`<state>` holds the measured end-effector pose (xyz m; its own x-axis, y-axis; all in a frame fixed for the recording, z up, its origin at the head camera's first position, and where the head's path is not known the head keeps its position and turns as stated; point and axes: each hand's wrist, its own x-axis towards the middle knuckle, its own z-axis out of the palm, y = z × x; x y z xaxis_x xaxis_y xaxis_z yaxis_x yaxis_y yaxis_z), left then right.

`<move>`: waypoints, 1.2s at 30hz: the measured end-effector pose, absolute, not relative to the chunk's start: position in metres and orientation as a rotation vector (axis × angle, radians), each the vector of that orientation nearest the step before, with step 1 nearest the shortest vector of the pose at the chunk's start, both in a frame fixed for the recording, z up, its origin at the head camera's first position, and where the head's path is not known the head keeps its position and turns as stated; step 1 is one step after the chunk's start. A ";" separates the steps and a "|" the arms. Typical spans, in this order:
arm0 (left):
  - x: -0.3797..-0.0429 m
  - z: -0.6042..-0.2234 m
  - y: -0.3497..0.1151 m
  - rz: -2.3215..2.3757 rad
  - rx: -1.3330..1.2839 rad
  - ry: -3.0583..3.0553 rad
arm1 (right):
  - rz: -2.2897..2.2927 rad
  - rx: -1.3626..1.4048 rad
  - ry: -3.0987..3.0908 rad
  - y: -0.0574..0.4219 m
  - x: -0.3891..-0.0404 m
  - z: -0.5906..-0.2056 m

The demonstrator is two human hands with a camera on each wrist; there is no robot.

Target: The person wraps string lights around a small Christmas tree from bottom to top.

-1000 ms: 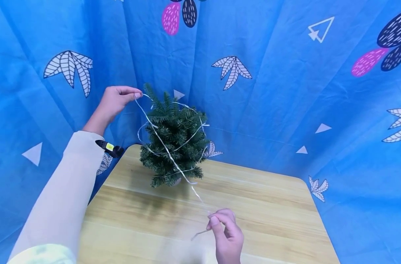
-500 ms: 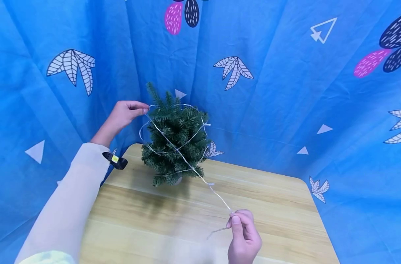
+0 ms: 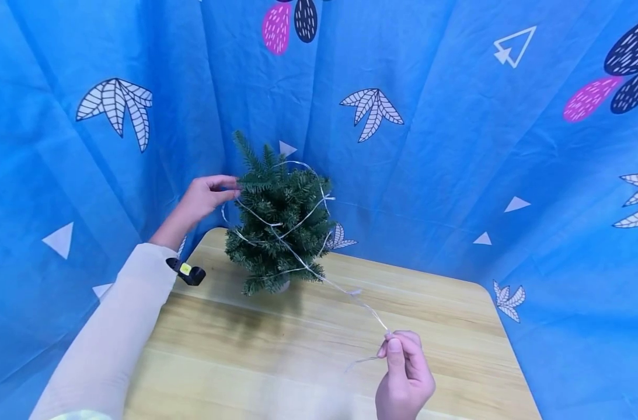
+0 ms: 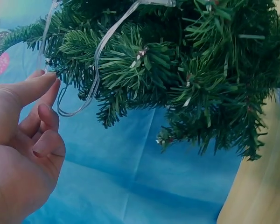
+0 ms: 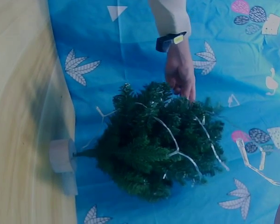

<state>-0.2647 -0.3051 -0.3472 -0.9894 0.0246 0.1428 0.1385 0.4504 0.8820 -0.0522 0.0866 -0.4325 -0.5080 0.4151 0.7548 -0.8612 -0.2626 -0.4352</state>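
Note:
A small artificial Christmas tree (image 3: 282, 216) stands near the table's far left corner, on a pale round base (image 5: 60, 156). Thin clear string lights (image 3: 297, 254) wind around its branches. At the tree's upper left side, my left hand (image 3: 205, 201) pinches the wire between thumb and forefinger, as the left wrist view shows; a loop of wire (image 4: 96, 70) hangs beside those fingers. My right hand (image 3: 407, 373), over the front of the table, pinches the strand that stretches from the tree's lower right. A short tail of wire dangles left of its fingers.
The light wood table (image 3: 455, 326) has rounded far corners. Right behind it hangs a blue patterned curtain (image 3: 429, 175), which also closes in both sides. A black wrist camera strap (image 3: 187, 271) sits on the left sleeve.
My left hand has moved down and right, in against the tree's branches. My right hand has moved right, drawing the strand out over the table; the strand now crosses lower on the tree.

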 end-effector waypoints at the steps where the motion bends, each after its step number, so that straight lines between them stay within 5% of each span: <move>1: -0.264 -0.349 -0.305 -1.617 -0.143 -2.563 | 1.882 0.641 -1.088 0.087 -0.052 -0.432; 19: -0.223 -0.350 -0.292 -1.617 -0.184 -2.461 | 1.885 0.624 -1.124 0.086 -0.053 -0.434; 36: -0.122 -0.344 -0.147 -1.272 -0.848 -2.400 | 1.868 0.734 -1.264 0.079 -0.055 -0.425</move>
